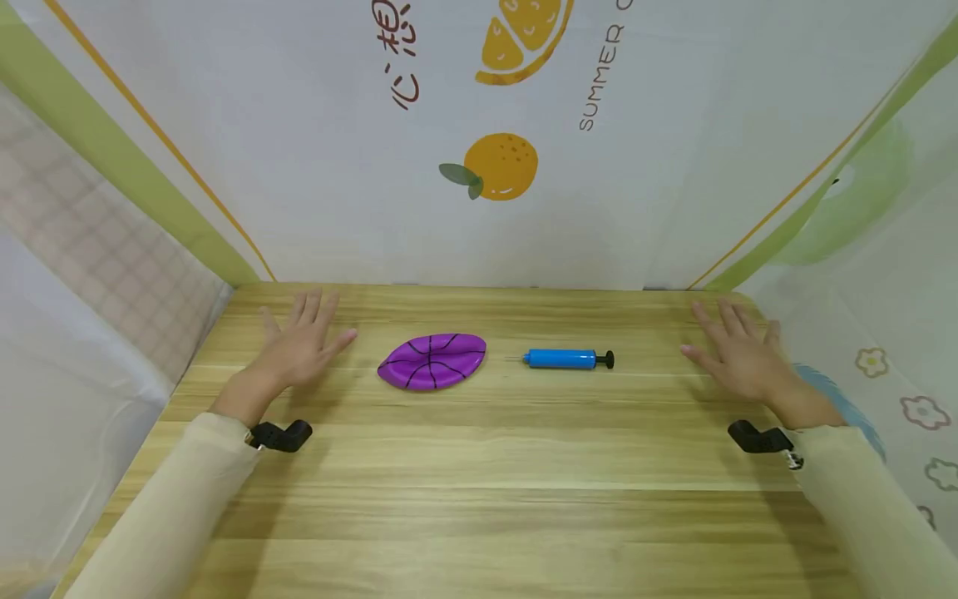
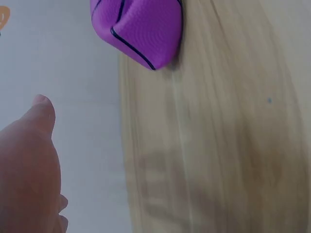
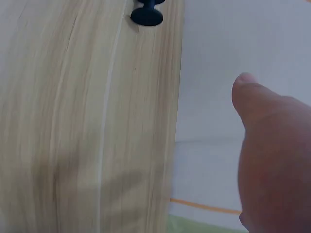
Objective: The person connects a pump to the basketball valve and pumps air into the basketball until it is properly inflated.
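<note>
A deflated purple ball point(image 1: 432, 363) with black basketball lines lies creased on the table, left of its middle. To its right is a blue hand pump point(image 1: 561, 358), its thin needle pointing at the ball and its black handle point(image 1: 609, 359) to the right. My left hand point(image 1: 299, 345), fingers spread, is at the left, nearest the ball and apart from it. On the far right my right hand point(image 1: 737, 353) has its fingers spread too, nearest the pump handle. Neither hand holds anything. Part of the ball point(image 2: 141, 29) shows in the left wrist view; the handle's end point(image 3: 146, 15) shows in the right.
The wooden table point(image 1: 479, 482) ends at a white cloth point(image 1: 337, 208) printed with oranges and lettering. More cloth hangs along the left and right sides. A black wrist camera point(image 1: 283, 435) sits on the left wrist, another point(image 1: 758, 437) on the right.
</note>
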`<state>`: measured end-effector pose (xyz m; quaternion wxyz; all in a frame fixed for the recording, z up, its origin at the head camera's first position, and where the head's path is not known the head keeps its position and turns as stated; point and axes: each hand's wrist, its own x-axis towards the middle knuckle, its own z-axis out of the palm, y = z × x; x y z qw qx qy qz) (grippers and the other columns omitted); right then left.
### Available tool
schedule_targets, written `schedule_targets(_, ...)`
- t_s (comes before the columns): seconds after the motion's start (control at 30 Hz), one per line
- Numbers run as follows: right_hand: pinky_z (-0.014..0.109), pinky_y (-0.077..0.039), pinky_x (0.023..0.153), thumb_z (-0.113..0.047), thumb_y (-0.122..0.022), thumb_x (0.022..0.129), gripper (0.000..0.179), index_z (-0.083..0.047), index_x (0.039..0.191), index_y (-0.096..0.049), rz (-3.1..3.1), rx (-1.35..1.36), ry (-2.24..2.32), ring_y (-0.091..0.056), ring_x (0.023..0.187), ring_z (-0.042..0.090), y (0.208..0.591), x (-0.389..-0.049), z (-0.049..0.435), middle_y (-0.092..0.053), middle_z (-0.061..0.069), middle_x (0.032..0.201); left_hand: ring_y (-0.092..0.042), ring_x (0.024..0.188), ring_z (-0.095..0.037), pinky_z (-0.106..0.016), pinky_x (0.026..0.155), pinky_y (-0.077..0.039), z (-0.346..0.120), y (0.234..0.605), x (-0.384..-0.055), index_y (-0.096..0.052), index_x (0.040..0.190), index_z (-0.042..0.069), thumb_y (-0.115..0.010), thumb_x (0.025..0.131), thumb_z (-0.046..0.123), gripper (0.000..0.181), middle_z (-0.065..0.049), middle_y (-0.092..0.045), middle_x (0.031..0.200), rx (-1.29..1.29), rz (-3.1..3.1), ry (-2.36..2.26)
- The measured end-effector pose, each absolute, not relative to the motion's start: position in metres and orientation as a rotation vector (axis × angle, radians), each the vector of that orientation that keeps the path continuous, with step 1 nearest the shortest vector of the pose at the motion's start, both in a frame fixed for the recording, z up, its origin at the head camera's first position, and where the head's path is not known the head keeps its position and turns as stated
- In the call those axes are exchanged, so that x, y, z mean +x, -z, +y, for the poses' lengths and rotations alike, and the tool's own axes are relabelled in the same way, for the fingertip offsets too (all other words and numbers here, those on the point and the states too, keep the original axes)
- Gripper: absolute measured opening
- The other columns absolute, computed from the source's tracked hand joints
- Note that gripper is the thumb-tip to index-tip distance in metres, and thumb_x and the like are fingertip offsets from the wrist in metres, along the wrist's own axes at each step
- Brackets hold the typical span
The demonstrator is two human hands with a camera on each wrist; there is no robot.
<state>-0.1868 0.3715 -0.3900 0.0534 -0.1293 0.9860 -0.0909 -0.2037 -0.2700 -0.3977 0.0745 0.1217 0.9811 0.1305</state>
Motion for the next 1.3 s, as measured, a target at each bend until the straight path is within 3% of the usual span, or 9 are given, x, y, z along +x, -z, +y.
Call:
schedule_targets(0.43, 0.084, 0.003, 0.104, -0.049, -0.049, 0.106, 0.077, -0.007, 0.162, -0.018, 3.031, -0.586, 0.308, -0.009, 0.149, 0.055, 0.385, -0.19, 0.335, -0.013, 0.034, 0.162, 0.003, 0.153, -0.045, -0.078, 0.11, 0.006, -0.223, 0.394, -0.215, -0.011, 0.162, 0.001, -0.032, 0.107, 0.058, 0.082, -0.028, 0.0, 0.166, 0.509, 2.936, -0.443)
schedule_targets(0.73, 0.079, -0.009, 0.109, -0.042, -0.056, 0.104, 0.072, 0.001, 0.156, -0.032, 3.032, -0.705, 0.284, -0.02, 0.148, 0.051, 0.389, -0.197, 0.297, -0.03, 0.032, 0.157, -0.024, 0.148, -0.047, -0.06, 0.119, -0.019, -0.193, 0.392, -0.227, -0.024, 0.157, -0.006, -0.04, 0.109, 0.048, 0.074, -0.029, -0.026, 0.161, 0.673, 2.862, -0.528)
schedule_targets(0.93, 0.072, -0.018, 0.113, -0.035, -0.063, 0.102, 0.07, 0.004, 0.153, -0.036, 3.009, -0.816, 0.257, -0.029, 0.144, 0.049, 0.398, -0.204, 0.27, -0.041, 0.029, 0.152, -0.032, 0.147, -0.043, -0.053, 0.12, -0.024, -0.172, 0.391, -0.232, -0.03, 0.156, -0.005, -0.047, 0.107, 0.044, 0.071, -0.027, -0.035, 0.157, 0.747, 2.835, -0.583)
schedule_targets(1.3, 0.061, -0.027, 0.116, -0.037, -0.064, 0.101, 0.067, 0.001, 0.152, -0.041, 2.919, -0.93, 0.26, -0.039, 0.141, 0.044, 0.416, -0.211, 0.222, -0.044, 0.023, 0.153, -0.045, 0.14, -0.036, -0.048, 0.117, -0.033, -0.133, 0.398, -0.235, -0.05, 0.146, -0.001, -0.056, 0.104, 0.043, 0.061, -0.02, -0.053, 0.147, 0.853, 2.853, -0.466)
